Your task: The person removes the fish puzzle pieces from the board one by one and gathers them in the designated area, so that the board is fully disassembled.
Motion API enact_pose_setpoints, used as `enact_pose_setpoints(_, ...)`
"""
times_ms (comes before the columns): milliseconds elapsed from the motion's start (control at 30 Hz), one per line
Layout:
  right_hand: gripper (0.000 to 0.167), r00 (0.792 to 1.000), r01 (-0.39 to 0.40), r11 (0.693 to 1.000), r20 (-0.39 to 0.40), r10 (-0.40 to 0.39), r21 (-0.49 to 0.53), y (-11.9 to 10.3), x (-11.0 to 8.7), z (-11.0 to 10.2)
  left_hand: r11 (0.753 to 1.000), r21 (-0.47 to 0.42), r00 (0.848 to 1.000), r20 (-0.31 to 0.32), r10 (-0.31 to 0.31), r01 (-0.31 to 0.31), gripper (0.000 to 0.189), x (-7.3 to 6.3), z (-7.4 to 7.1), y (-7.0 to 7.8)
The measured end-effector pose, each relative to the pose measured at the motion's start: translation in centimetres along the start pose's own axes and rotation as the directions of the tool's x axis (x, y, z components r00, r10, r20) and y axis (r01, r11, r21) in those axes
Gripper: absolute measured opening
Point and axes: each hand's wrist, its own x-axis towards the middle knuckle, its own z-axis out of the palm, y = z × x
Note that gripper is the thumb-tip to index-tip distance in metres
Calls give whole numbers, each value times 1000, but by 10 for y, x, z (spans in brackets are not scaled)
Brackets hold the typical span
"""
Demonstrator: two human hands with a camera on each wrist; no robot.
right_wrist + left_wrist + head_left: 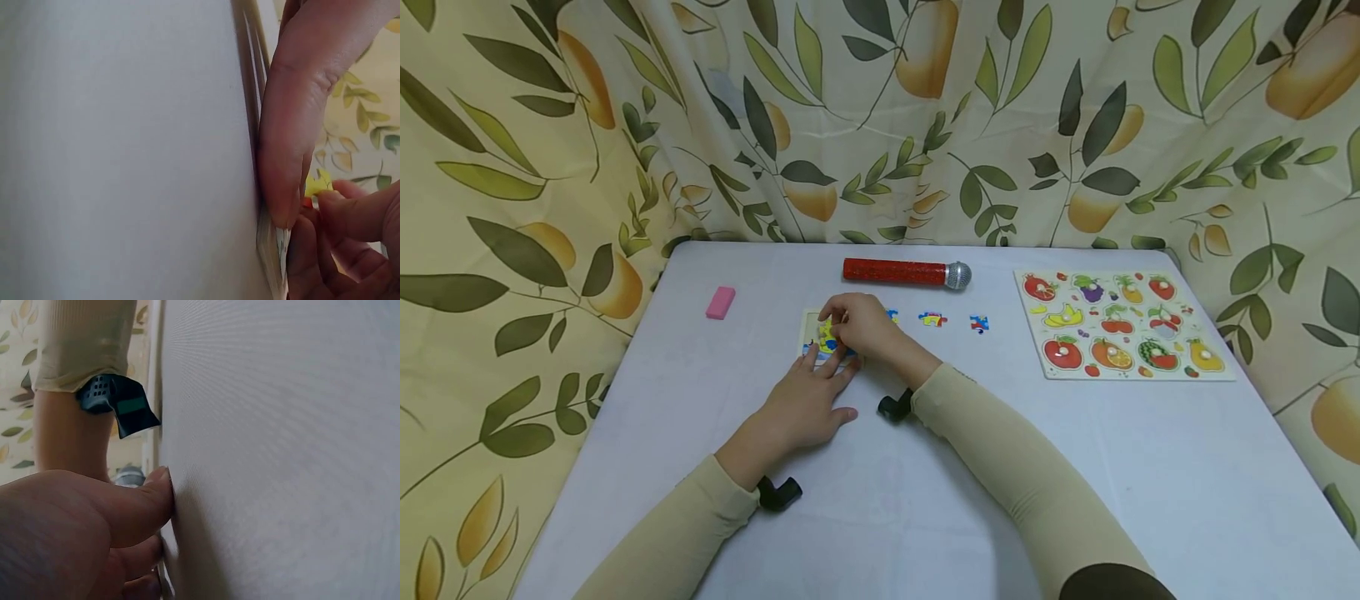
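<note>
A small puzzle board [809,323] lies on the table with blue and yellow pieces in its frame. My left hand [801,404] rests at its near edge with the fingers stretched out onto it. Over the board, my right hand [865,327] bends down and pinches a yellow puzzle piece [319,182] between thumb and fingers. In the right wrist view, a left finger [287,125] lies along the board's edge beside the piece. The left thumb [140,503] touches the tabletop in the left wrist view. Both hands cover much of the board.
Loose puzzle pieces lie right of the board, including a red-yellow one [933,319] and a blue one [979,323]. A red microphone [895,272] lies behind them. A pink block [721,303] sits at left, a fruit puzzle board [1033,333] at right. A patterned curtain [880,167] hangs behind.
</note>
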Motion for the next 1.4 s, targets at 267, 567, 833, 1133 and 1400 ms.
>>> enact_pose_setpoints(267,21,1000,12,1000,-3,-12,26,-2,-1,-4,1000,1,1000,-3,-1,1,78,1,2,-2)
enact_pose_setpoints(567,17,996,-64,986,-45,71,152,1,-8,-21,1000,19,1000,9,-10,10,78,4,3,-2)
enact_pose_setpoints(833,15,988,-142,967,-23,150,209,16,-24,-54,999,28,998,39,-47,46,80,5,2,1)
enact_pose_setpoints(1133,15,967,-245,959,-44,253,140,44,-51,-85,998,37,997,52,-55,53,81,3,2,3)
enact_pose_setpoints(1400,18,952,-299,948,-30,304,107,65,-71,-97,997,43,997,48,-59,57,81,3,3,2)
